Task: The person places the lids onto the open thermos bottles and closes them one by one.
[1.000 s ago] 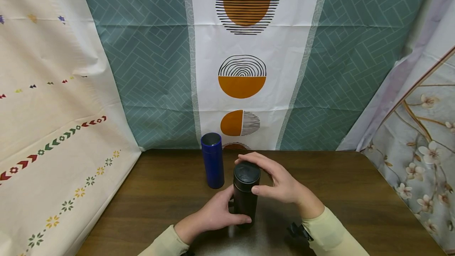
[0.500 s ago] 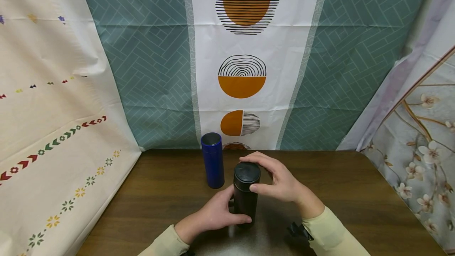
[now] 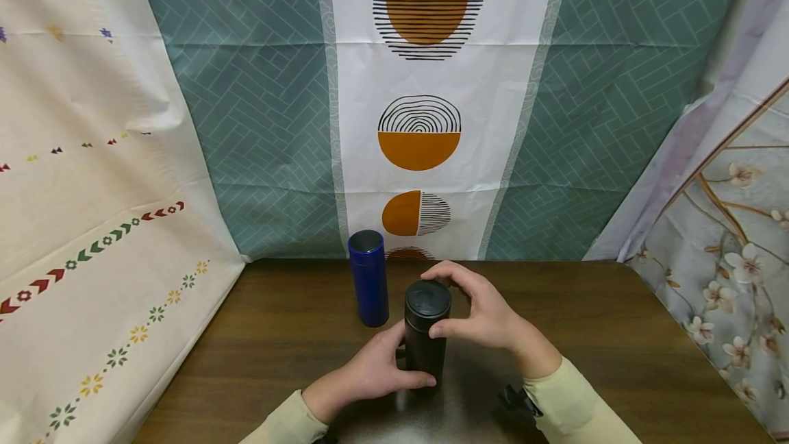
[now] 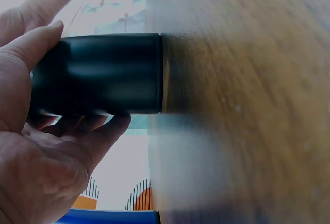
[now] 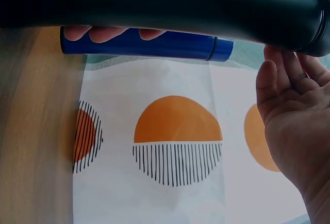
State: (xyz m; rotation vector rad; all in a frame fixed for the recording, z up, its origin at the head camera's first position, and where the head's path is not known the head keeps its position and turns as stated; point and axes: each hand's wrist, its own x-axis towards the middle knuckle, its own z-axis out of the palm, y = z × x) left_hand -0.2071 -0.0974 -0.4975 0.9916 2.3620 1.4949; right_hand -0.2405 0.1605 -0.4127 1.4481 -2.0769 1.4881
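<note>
A black thermos bottle (image 3: pixel 424 353) stands upright on the table in front of me. My left hand (image 3: pixel 370 370) grips its lower body from the left, thumb on the near side and fingers curled behind. Around the black lid (image 3: pixel 428 299) curls my right hand (image 3: pixel 487 310), its thumb on the near side and its fingers at the far right edge. In the left wrist view the bottle's base (image 4: pixel 147 74) meets the tabletop. The right wrist view shows the right fingers (image 5: pixel 296 77) touching the bottle near its top.
A blue thermos bottle (image 3: pixel 371 286) stands upright behind the black one, slightly left. The brown wooden table (image 3: pixel 592 334) ends at a patterned green and white cloth (image 3: pixel 530 122). More cloths hang at the left and right sides.
My right hand's fingers have slid rightward along the lid's far side, while its thumb has shifted slightly left along the near side. The left hand and both bottles stay in place.
</note>
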